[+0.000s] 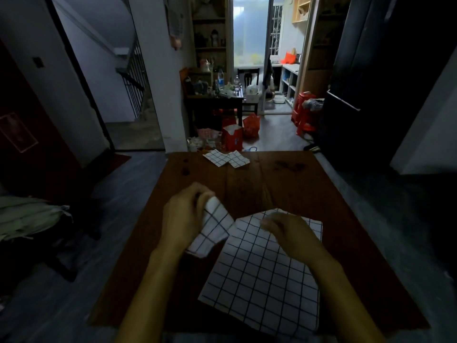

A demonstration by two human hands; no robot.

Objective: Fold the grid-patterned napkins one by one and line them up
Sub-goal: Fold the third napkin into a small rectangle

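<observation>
Your left hand [184, 219] grips a folded grid-patterned napkin [212, 230], fingers curled round its upper end, and holds it lifted just above the left part of the desk [296, 184]. Beside it, the stack of unfolded napkins [262, 280] lies flat at the near middle of the desk, its far left corner close to the napkin you hold. Your right hand [294, 235] rests over the stack's far edge; its fingers are loosely curled, but blur hides whether they pinch the cloth. At the desk's far edge, two folded napkins [226, 158] lie side by side, touching, well apart from your hands. Beyond the desk, red bags [241, 133] sit on the floor.
</observation>
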